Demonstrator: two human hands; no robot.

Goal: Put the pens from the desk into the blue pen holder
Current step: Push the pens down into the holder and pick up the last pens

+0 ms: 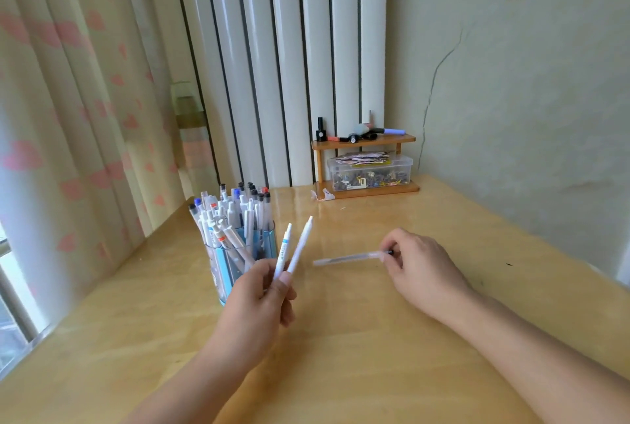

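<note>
The blue pen holder [227,263] stands on the left part of the wooden desk [341,355], packed with several pens. My left hand [259,297] is just right of the holder and grips two white pens [293,250] that point up and away. My right hand [419,267] is over the middle of the desk and pinches the dark-tipped end of a clear pen [347,258]. That pen lies nearly level, pointing left, and looks blurred.
A small wooden shelf [366,164] stands at the back of the desk with a clear plastic box [370,171] under it and small bottles on top. A curtain hangs at the left, a wall runs along the right. A paper scrap [322,194] lies near the shelf.
</note>
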